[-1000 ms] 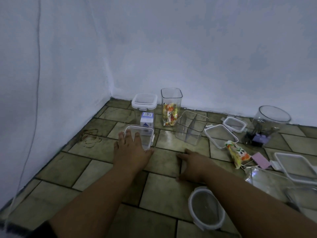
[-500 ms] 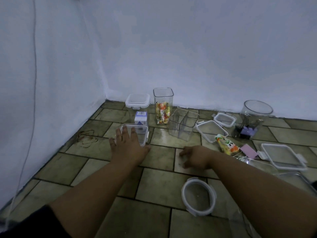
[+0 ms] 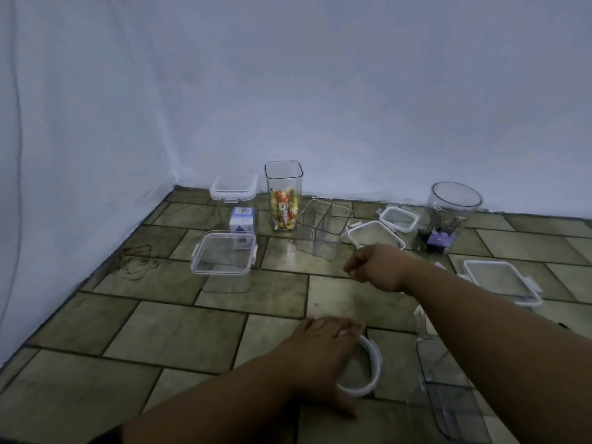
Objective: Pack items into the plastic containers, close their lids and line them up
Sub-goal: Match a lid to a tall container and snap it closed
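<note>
Where left hand [image 3: 320, 352] rests, round lid [image 3: 375, 360] lies beneath.

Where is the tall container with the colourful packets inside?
In the head view the tall container stands left of centre by the back wall, between the lidded container and the divided container.

Everything sits on the floor [image 3: 166, 334]. Take the divided box [image 3: 322, 233] as the marker. Behind it to the left stands a tall jar [image 3: 283, 187] with packets [image 3: 283, 209] in it, and further left a lidded box [image 3: 234, 187]. Front-left sits another lidded box [image 3: 222, 262]. Just right lie two lids [image 3: 374, 237], beyond them a round tub [image 3: 448, 216]. Well in front, a round lid [image 3: 371, 363] lies partly under the left hand [image 3: 320, 354].
</note>
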